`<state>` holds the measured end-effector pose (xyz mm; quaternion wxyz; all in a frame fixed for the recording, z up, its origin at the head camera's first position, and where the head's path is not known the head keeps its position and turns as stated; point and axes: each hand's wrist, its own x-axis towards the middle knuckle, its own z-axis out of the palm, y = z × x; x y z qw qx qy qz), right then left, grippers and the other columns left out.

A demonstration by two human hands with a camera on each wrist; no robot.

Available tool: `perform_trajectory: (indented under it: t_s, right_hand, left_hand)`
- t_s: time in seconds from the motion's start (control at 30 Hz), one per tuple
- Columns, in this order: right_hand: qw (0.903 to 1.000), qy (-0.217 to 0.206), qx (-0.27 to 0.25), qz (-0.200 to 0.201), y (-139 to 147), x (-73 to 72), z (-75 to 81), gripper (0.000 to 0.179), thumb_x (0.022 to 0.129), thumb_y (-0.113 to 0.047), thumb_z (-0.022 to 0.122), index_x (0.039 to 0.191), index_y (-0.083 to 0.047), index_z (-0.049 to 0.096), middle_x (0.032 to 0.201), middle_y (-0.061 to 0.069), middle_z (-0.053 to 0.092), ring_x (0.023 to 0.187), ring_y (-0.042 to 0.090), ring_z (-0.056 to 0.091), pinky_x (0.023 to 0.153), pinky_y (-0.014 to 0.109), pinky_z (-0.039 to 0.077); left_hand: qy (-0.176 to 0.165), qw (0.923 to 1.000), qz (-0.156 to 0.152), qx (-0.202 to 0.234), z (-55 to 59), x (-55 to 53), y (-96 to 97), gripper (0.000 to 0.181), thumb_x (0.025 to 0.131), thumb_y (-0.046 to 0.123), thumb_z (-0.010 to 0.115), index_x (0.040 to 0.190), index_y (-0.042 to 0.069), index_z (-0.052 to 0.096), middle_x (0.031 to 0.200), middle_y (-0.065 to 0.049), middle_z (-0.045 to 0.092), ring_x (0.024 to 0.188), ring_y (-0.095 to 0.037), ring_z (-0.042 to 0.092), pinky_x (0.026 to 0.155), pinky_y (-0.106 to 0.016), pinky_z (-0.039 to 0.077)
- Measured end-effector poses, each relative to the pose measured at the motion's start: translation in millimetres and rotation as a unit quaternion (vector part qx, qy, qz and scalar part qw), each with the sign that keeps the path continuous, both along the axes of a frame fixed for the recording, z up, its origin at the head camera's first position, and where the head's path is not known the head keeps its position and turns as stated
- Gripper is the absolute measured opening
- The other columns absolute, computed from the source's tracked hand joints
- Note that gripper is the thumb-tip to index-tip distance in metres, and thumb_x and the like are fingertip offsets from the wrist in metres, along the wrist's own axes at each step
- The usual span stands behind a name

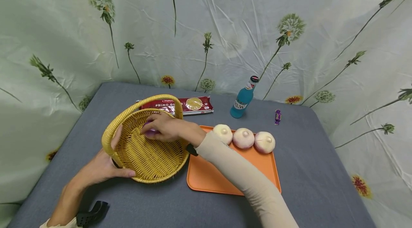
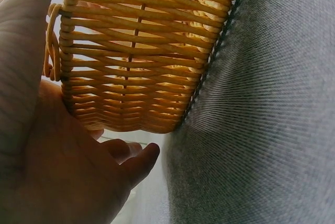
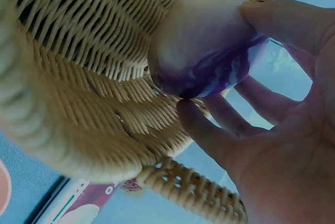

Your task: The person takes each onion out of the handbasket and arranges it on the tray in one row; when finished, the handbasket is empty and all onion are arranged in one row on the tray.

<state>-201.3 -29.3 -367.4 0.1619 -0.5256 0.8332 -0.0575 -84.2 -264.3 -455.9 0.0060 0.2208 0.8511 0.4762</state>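
A yellow wicker basket [image 1: 151, 156] with a tall arched handle stands on the left of the table. My left hand [image 1: 99, 166] holds its left side, thumb along the near rim and fingers spread round the outer wall; the weave [image 2: 136, 62] fills much of the left wrist view. Inside the basket's opening, my right hand [image 1: 165, 127] grips a purple-and-white turnip [image 3: 204, 48] between thumb and fingers. In the head view that hand covers most of the turnip. Three pale turnips [image 1: 243, 138] sit in a row along the far edge of an orange tray [image 1: 212, 178].
Behind the basket lies a red biscuit packet [image 1: 194, 104]. A blue bottle [image 1: 243, 100] stands beyond the tray, with a small purple wrapped candy [image 1: 278, 117] to its right. A flowered curtain hangs behind the grey table [image 1: 309, 171]. My right forearm crosses above the tray.
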Motion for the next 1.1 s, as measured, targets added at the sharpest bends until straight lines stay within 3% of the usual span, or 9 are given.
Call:
perform_trajectory:
  t_s: [0.27, 0.47, 0.77, 1.1]
  right_hand:
    - [0.9989, -0.034, -0.033, 0.002, 13.1, 9.7, 7.8, 0.037, 0.107, -0.029, 0.048, 0.142, -0.024, 0.058, 0.151, -0.001, 0.049, 0.147, 0.015, 0.031, 0.122, 0.033, 0.015]
    - [0.9987, -0.025, -0.041, 0.018, 19.1, 14.9, 9.5, 0.038, 0.106, -0.029, 0.05, 0.142, -0.022, 0.058, 0.148, -0.003, 0.053, 0.147, 0.017, 0.032, 0.121, 0.036, 0.019]
    - [0.9941, -0.037, -0.093, 0.044, 34.7, 20.7, 13.6, 0.038, 0.104, -0.022, 0.052, 0.141, -0.015, 0.058, 0.145, 0.0, 0.056, 0.144, 0.022, 0.037, 0.119, 0.03, 0.027]
    - [0.9907, -0.061, -0.114, 0.044, 51.7, 31.4, 19.2, 0.039, 0.103, -0.018, 0.054, 0.141, -0.017, 0.057, 0.15, 0.008, 0.048, 0.144, 0.023, 0.037, 0.115, 0.029, 0.033]
  left_hand:
    - [-0.012, 0.9999, 0.0, 0.004, 1.1, 0.8, -1.3, 0.149, 0.063, 0.009, 0.095, 0.159, 0.024, -0.019, 0.164, -0.03, 0.001, 0.141, 0.008, 0.011, 0.102, 0.001, 0.011]
    - [-0.025, 0.9997, 0.001, 0.006, 1.8, 1.2, -1.7, 0.148, 0.065, 0.009, 0.093, 0.158, 0.026, -0.02, 0.163, -0.031, 0.001, 0.142, 0.004, 0.012, 0.102, 0.002, 0.012]
    - [-0.006, 1.0, 0.006, -0.001, 0.0, -0.6, -0.5, 0.149, 0.062, 0.012, 0.095, 0.159, 0.024, -0.018, 0.162, -0.034, 0.006, 0.139, 0.009, 0.014, 0.103, 0.001, 0.011]
    - [-0.01, 0.9999, 0.011, -0.002, -2.5, -0.8, -0.9, 0.149, 0.062, 0.011, 0.095, 0.159, 0.026, -0.017, 0.162, -0.034, 0.007, 0.14, 0.009, 0.014, 0.103, 0.002, 0.01]
